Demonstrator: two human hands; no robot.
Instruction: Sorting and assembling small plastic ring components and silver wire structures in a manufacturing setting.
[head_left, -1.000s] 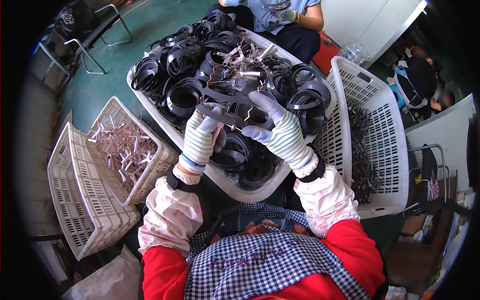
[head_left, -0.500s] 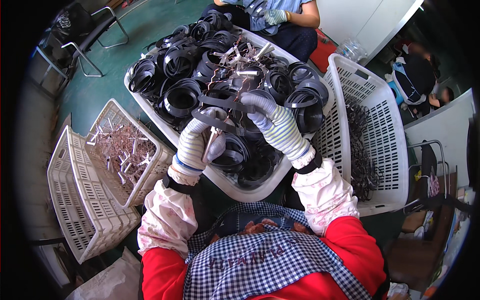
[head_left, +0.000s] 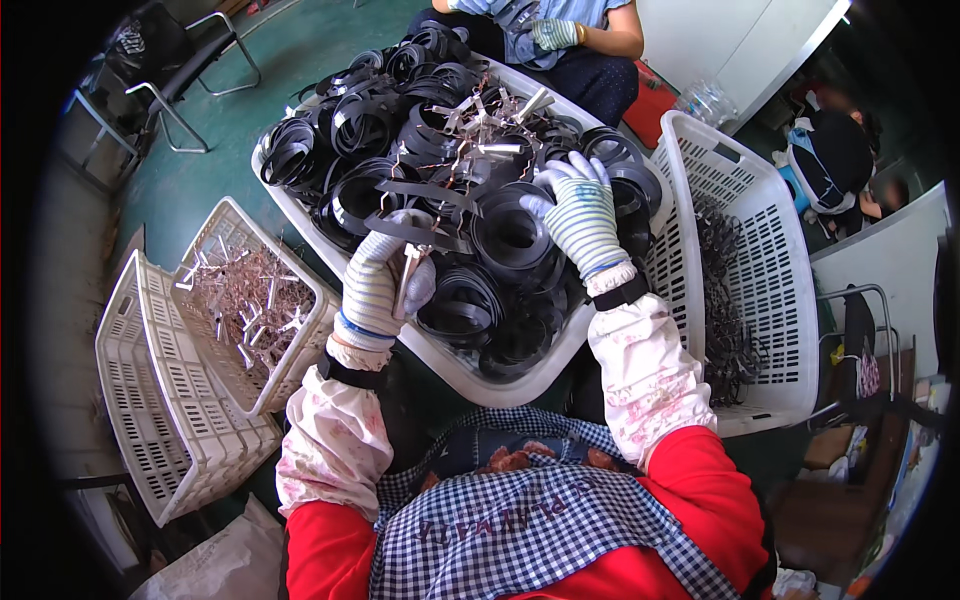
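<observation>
Both my hands wear striped grey-and-white gloves above a white basin (head_left: 455, 375) heaped with coils of black plastic strip (head_left: 515, 235). My left hand (head_left: 382, 280) is closed round a black strip (head_left: 430, 195) that loops up and to the right. A slim pale piece (head_left: 410, 270) also sticks up from that grip; its kind is unclear. My right hand (head_left: 582, 215) lies over coils at the basin's right side, fingers stretched and apart. Whether it touches them, I cannot tell. Thin copper-coloured wires with white ends (head_left: 495, 125) lie atop the heap.
At left, a white crate (head_left: 225, 215) holds tangled copper wires, beside another slotted crate (head_left: 130, 400). A tall white basket (head_left: 790, 330) at right contains black strips. Across the basin sits a co-worker with a gloved hand (head_left: 555, 35). A black chair (head_left: 185, 75) stands far left.
My right hand has left the strip near my left hand and moved right, its fingers now spread. My left hand has shifted slightly left and down, still gripping the strip.
</observation>
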